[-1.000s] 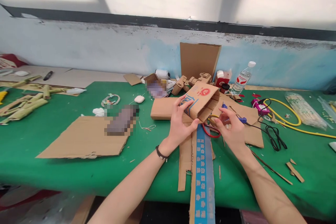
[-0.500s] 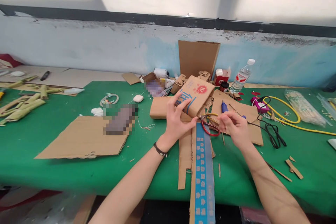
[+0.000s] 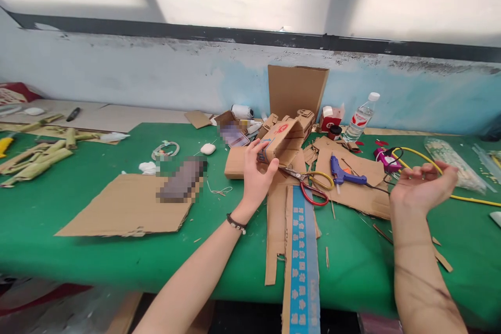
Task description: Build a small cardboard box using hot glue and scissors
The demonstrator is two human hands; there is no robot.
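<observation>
My left hand [image 3: 258, 169] is closed on a small folded cardboard box [image 3: 278, 140] printed in red and blue. The box is tilted, its open end facing right. My right hand [image 3: 425, 185] is raised at the right, palm up with loosely curled fingers and nothing visible in it. Between the hands lie scissors [image 3: 303, 176] with one red and one yellow handle, resting on cardboard. A blue glue gun [image 3: 346, 173] lies on a flat cardboard sheet [image 3: 366, 201], nearer my right hand. Below the scissors, a long cardboard strip [image 3: 301, 250] with blue print overhangs the table's front edge.
The green table [image 3: 227, 250] also carries a flat cardboard piece [image 3: 109, 206], a blurred dark object [image 3: 182, 180] and plant stalks [image 3: 39, 159] at left. Behind are a water bottle [image 3: 360, 117] and an upright cardboard panel [image 3: 297, 88]. A yellow cable [image 3: 469, 197] runs along the right.
My right hand has moved away from the scissors to the right and turned palm up. My left hand has tipped the cardboard box, so its open end now shows.
</observation>
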